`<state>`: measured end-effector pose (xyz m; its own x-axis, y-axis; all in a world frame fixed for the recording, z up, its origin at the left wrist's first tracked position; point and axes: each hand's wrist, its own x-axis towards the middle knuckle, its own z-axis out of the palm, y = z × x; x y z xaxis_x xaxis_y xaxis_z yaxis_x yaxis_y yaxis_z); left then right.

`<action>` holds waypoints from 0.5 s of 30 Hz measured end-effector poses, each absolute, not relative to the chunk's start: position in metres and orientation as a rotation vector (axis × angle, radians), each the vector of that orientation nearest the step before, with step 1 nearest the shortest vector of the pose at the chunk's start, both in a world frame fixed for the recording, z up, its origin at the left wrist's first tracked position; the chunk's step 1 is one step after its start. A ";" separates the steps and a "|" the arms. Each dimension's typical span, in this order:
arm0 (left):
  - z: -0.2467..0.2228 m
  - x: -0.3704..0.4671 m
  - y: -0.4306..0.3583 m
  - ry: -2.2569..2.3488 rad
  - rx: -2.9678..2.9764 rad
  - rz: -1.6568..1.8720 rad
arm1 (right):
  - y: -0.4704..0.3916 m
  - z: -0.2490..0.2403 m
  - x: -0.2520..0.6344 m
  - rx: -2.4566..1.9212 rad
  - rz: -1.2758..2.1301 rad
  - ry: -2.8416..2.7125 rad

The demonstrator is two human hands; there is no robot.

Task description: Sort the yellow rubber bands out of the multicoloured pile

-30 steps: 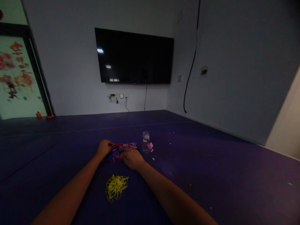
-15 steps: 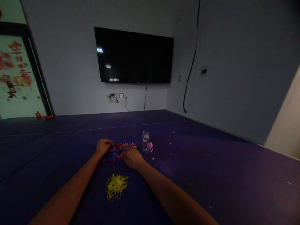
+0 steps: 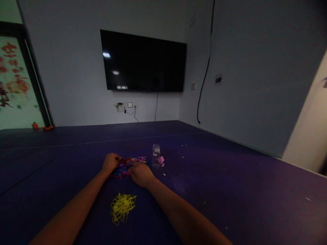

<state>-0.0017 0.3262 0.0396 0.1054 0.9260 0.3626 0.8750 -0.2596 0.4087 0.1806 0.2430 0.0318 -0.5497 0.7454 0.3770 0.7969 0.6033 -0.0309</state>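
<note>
A loose pile of thin red, blue, pink and purple bands [image 3: 124, 167] lies on the dark purple surface. My left hand [image 3: 111, 163] is at the pile's left edge, its fingers pinched together on the bands. From the right, my right hand [image 3: 141, 173] rests on the pile with its fingers bent into the bands. Nearer to me is a separate heap of yellow bands [image 3: 123, 207], which neither hand touches. Just beyond my right hand stands a clear bottle [image 3: 156, 156], with a small pink object [image 3: 160, 160] beside it.
Small white scraps [image 3: 164, 174] dot the purple surface [image 3: 230, 190] to the right. A black television [image 3: 144, 63] hangs on the far wall above sockets and cables. Orange objects [image 3: 35, 126] sit by the door frame at the far left.
The whole view has shifted slightly, so things appear a little further left and lower. My left fingertips have moved down into the coloured bands. My right hand stays on the pile.
</note>
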 end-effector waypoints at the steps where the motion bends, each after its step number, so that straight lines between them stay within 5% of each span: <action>1: 0.040 -0.002 0.326 1.854 2.266 0.859 | 0.243 0.032 0.181 -1.245 -0.197 -2.484; 15: 0.036 -0.009 0.327 1.824 2.063 1.090 | 0.240 0.035 0.182 -1.238 -0.178 -2.492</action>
<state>-0.0091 0.3271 0.0361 -0.0212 0.9170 0.3984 0.7852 -0.2314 0.5744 0.1822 0.2401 0.0351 -0.5558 0.7472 0.3643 0.7913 0.6098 -0.0435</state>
